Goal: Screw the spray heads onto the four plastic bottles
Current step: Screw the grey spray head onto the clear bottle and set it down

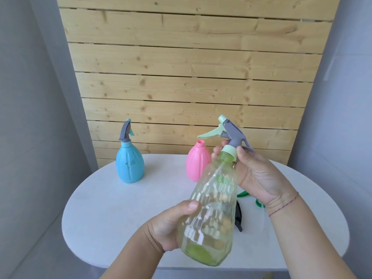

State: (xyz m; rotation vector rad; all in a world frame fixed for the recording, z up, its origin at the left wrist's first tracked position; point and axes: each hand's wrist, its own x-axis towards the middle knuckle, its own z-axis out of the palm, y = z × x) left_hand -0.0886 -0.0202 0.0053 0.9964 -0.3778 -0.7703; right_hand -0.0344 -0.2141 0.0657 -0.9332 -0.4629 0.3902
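Gripping ribbed clear bottle [209, 208] (faceted plastic)

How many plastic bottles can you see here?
3. A blue bottle stands at the table's back left, a pink bottle at the back centre, and a clear green bottle is held in both hands. A fourth may be hidden.

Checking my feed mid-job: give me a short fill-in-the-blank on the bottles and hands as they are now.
1. The blue bottle on the table already has its spray head ____.
2. The pink bottle has ____ spray head on its neck.
3. The left hand holds the clear bottle by its ____ half.
4. The right hand grips the collar of the ____ spray head.

Missing words: on; no; lower; green-and-grey
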